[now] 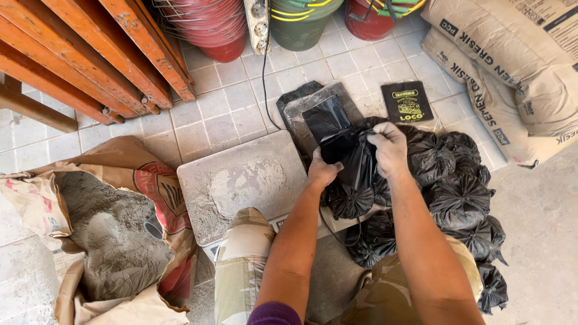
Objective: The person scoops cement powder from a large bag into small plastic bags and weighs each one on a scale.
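My left hand [323, 170] and my right hand [389, 147] both grip an empty black plastic bag [337, 135], pulling its mouth apart above a pile of filled, tied black bags [457, 192]. Flat black bags [301, 99] lie stacked on the tiled floor just beyond. A dusty grey weighing scale platform [241, 180] sits to the left of my hands. An open brown paper sack of grey cement powder [108, 235] lies at the left, with a grey scoop [153, 227] partly sunk in it.
Orange wooden beams [102, 54] lean at the upper left. Red buckets [211, 24] and a green bucket [298, 24] stand at the back, with a power strip [257, 24] and its cable. Full cement sacks [512, 60] lie at the upper right. A small black packet [407, 101] rests on the tiles.
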